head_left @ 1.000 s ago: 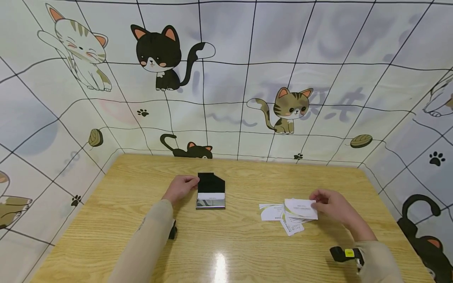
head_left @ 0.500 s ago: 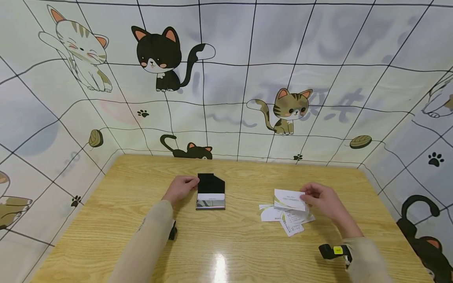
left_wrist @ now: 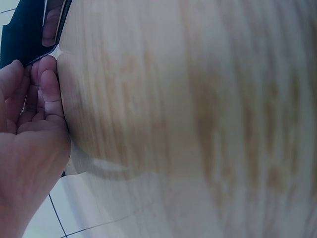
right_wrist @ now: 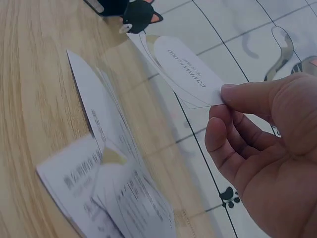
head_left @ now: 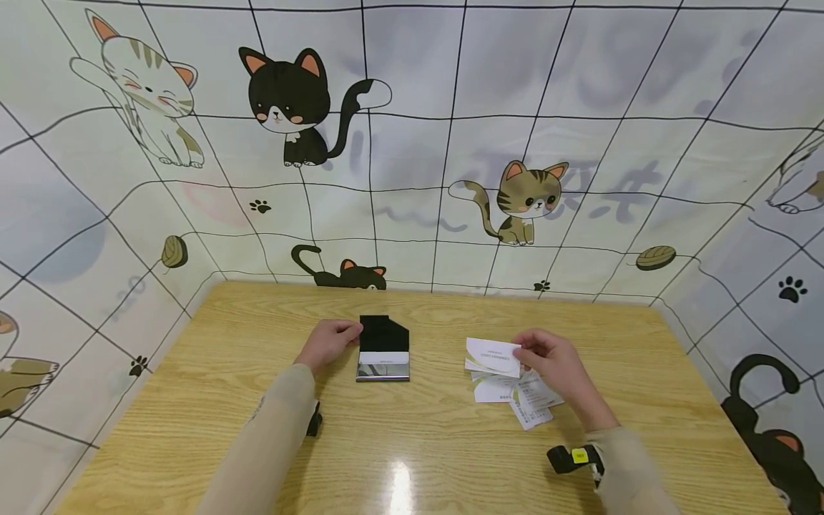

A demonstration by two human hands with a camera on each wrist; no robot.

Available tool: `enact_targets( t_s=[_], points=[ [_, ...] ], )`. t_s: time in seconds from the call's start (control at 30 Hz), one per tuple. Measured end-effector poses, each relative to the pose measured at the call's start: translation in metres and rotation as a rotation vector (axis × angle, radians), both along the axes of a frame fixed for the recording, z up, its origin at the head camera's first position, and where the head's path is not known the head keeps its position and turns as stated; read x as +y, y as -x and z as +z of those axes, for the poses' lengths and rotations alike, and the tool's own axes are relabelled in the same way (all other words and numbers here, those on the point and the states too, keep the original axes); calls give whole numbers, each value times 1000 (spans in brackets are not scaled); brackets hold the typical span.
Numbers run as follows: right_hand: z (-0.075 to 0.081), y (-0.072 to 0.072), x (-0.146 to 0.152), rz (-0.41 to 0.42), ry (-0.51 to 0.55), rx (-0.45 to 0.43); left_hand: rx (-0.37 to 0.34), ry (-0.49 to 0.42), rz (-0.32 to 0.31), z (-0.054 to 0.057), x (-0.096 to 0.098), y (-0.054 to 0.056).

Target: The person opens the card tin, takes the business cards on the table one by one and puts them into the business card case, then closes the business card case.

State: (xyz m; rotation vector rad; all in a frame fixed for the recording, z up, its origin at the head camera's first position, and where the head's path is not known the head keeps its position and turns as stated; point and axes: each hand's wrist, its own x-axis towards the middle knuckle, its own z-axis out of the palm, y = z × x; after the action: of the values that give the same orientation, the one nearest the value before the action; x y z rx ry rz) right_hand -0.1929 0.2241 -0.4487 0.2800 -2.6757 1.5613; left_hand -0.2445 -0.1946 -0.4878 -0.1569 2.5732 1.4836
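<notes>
An opened business card case [head_left: 383,368], black inside with a shiny metal front, lies on the table with a white card showing in it. My left hand [head_left: 327,345] holds the left edge of its raised black lid [left_wrist: 22,34] between thumb and fingers. By its right end, my right hand [head_left: 550,361] pinches a white business card [head_left: 492,354] printed "COMPANY LOGO" between thumb and fingers. In the right wrist view that card [right_wrist: 181,72] is above the table, apart from the loose pile of business cards [head_left: 531,400]. My right hand partly covers this pile in the head view.
The wooden table [head_left: 425,450] meets a fabric wall [head_left: 412,214] with printed cats at its back and sides. A small black device [head_left: 576,458] with a yellow label is strapped on the right wrist.
My right hand has moved left with the business card, from over the pile to its upper left, toward the case. My left hand and the case stay in place.
</notes>
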Motion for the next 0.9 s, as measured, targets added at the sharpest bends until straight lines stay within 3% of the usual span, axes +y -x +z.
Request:
enact_targets(
  t_s=[0.67, 0.9],
  points=[
    [-1, 14, -62, 136, 73, -4, -5, -3, 0, 0, 1, -1],
    [-3, 19, -86, 132, 77, 4, 3, -1, -4, 1, 1, -1]
  ],
)
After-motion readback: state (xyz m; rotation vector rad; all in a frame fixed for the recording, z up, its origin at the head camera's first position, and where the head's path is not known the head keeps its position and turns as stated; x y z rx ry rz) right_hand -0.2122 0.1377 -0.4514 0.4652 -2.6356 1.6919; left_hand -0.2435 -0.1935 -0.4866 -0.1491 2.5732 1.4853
